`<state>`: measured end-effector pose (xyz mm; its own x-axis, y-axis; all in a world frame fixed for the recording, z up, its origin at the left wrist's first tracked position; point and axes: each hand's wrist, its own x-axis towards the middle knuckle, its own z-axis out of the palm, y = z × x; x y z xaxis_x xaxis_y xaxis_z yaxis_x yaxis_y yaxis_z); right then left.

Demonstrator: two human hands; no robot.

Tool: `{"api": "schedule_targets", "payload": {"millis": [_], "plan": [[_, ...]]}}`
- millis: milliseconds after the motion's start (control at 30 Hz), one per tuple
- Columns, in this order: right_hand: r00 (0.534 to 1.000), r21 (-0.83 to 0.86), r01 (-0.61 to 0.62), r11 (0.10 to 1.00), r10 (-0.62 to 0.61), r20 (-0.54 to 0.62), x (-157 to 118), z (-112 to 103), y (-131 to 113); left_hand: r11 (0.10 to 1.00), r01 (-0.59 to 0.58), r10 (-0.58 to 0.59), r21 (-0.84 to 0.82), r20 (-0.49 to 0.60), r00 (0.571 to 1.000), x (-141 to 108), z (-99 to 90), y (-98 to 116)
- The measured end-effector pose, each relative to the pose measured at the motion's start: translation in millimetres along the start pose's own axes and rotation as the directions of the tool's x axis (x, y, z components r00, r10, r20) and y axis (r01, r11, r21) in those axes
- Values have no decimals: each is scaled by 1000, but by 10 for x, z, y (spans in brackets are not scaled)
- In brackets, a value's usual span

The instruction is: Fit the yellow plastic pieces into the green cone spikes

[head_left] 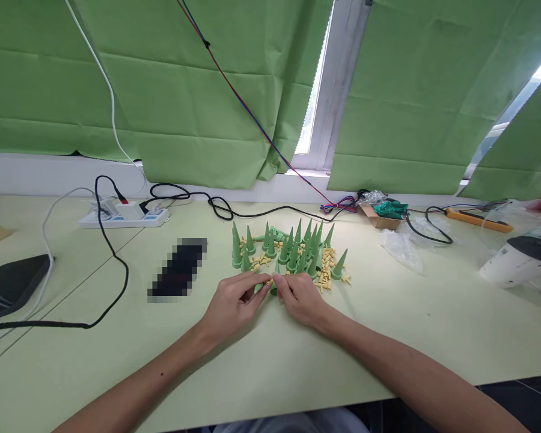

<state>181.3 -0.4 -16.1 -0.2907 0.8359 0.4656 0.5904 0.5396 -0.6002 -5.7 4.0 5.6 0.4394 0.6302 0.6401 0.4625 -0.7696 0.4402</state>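
My left hand (pixel 238 302) is closed in a pinch, with a small yellow plastic piece (pixel 268 282) showing at its fingertips. Against it, the fingertips of my right hand (pixel 303 299) are pressed together; what they grip is hidden. A bit of green plastic (pixel 258 288) shows by the left fingers, partly covered. Just beyond both hands stand several green plastic cones (pixel 292 257) with round bases, mostly upright and close together. Small yellow branched pieces (pixel 327 267) lie loose among them and to their right.
A pixelated dark patch (pixel 178 270) lies left of the hands. At the back left, a white power strip (pixel 124 218) has plugs and a black cable (pixel 126 270). Rightward are a cardboard box (pixel 379 218), clear plastic bags (pixel 401 249) and a white cup (pixel 518 263) with a black lid.
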Motion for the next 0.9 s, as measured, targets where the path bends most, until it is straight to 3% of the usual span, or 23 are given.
{"api": "schedule_targets", "payload": {"millis": [233, 433, 900], "plan": [[984, 51, -16, 999, 24, -174, 9, -37, -74, 1000, 14, -14, 24, -23, 1000, 13, -13, -8], [988, 148, 44, 988, -20, -155, 8, -37, -100, 999, 23, -22, 32, -36, 999, 16, -18, -2], [991, 79, 77, 994, -68, -115, 7, 10, -12, 999, 19, -20, 45, 17, 1000, 10, -18, 26]]}}
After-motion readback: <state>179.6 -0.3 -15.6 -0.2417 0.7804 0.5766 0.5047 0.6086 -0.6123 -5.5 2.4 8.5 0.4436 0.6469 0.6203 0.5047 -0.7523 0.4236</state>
